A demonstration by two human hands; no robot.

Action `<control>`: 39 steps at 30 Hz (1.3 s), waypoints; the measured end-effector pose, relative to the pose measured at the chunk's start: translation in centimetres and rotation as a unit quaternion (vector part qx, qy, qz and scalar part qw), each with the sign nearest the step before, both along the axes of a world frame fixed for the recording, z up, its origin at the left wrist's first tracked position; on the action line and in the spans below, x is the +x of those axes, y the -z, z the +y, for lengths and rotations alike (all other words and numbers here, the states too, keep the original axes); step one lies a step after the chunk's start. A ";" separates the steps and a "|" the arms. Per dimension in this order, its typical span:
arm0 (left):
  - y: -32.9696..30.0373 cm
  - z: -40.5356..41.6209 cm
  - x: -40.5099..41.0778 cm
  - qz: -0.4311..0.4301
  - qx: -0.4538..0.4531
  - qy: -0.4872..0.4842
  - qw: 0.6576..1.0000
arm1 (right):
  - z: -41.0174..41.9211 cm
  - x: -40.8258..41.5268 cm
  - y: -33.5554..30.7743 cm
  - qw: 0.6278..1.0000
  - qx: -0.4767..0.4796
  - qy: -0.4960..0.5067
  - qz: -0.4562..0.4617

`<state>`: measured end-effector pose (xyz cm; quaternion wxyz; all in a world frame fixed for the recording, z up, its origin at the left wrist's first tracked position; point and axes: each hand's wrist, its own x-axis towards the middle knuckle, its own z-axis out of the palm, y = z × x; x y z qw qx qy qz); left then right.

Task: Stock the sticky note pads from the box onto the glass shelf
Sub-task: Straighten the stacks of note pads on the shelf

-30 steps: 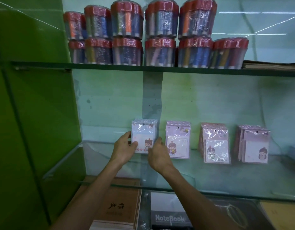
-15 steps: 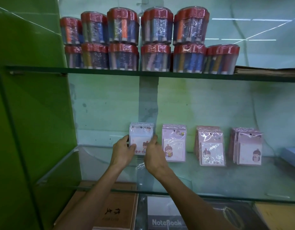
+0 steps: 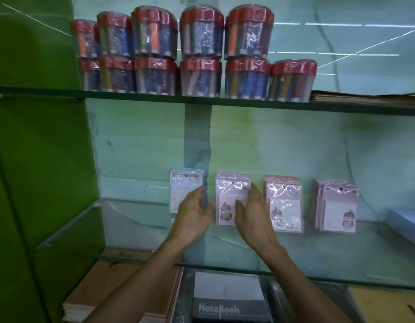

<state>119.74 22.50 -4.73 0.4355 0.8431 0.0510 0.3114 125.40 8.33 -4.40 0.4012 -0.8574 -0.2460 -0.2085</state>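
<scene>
Four groups of sticky note pads are seen standing upright in a row at the far edge of the glass shelf [image 3: 341, 250], leaned against the back wall, so the stocking appears well advanced; the box is not in view, and how many pads are left in it cannot be told. The leftmost stack [image 3: 182, 191] is pale and partly hidden behind the left hand [image 3: 193, 216], whose fingers are extended and loosely spread, touching or nearly touching its right edge without curling round it. The second stack [image 3: 227, 201] is flanked on its right by the right hand [image 3: 252, 215], fingers straight and relaxed against the pack's front and side; nothing is gripped by either hand. The third stack [image 3: 284, 203] and the fourth stack [image 3: 337, 206] stand well apart to the right, untouched. Each pad is sealed in a glossy clear sleeve with a hanging hole at the top and a cartoon girl printed low on a pink or white sheet. The step in hand is judged to be straightening and spacing.
</scene>
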 end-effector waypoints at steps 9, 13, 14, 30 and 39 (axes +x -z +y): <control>1.2 -2.6 3.4 0.026 0.020 0.009 0.999 | -0.1 1.3 0.8 0.997 -0.059 0.020 -0.044; 1.1 -2.4 4.0 0.026 0.032 -0.006 0.999 | 0.0 1.6 1.0 0.997 -0.048 0.038 -0.049; 1.1 -2.4 4.1 0.024 0.036 -0.008 0.999 | 0.1 1.8 1.2 0.996 -0.054 0.046 -0.062; 0.7 -2.9 4.9 0.032 0.079 -0.073 0.994 | 0.6 2.7 0.4 0.995 -0.024 0.032 0.094; 0.2 -3.2 4.9 0.027 0.061 -0.084 0.994 | 1.0 3.3 0.1 0.997 0.003 0.020 0.077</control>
